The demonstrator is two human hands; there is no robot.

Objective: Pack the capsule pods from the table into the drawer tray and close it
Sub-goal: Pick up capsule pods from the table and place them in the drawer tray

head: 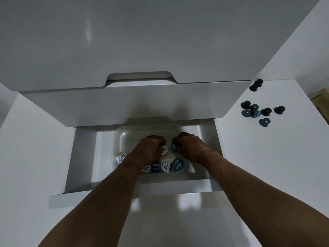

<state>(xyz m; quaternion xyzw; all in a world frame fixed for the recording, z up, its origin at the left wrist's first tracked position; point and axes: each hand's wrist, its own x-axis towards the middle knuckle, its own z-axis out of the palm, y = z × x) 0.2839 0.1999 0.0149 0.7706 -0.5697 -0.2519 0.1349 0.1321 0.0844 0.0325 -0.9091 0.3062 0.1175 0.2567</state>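
Left grip (pixel 149 149), right grip (pixel 192 147) pinch half-hidden pods (pixel 175 146) in tray (pixel 122 135).

Open drawer (pixel 85 157) in front, tray (pixel 124 136) inside it, pods (pixel 165 166) along tray's near edge; loose pods (pixel 256 113) on table (pixel 267 166) to the right.

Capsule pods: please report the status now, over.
Left hand grips white-lidded pod, right hand grips blue pod, both inside clear tray. Dark pods on table, not yet packed. Drawer open, nothing in the way.
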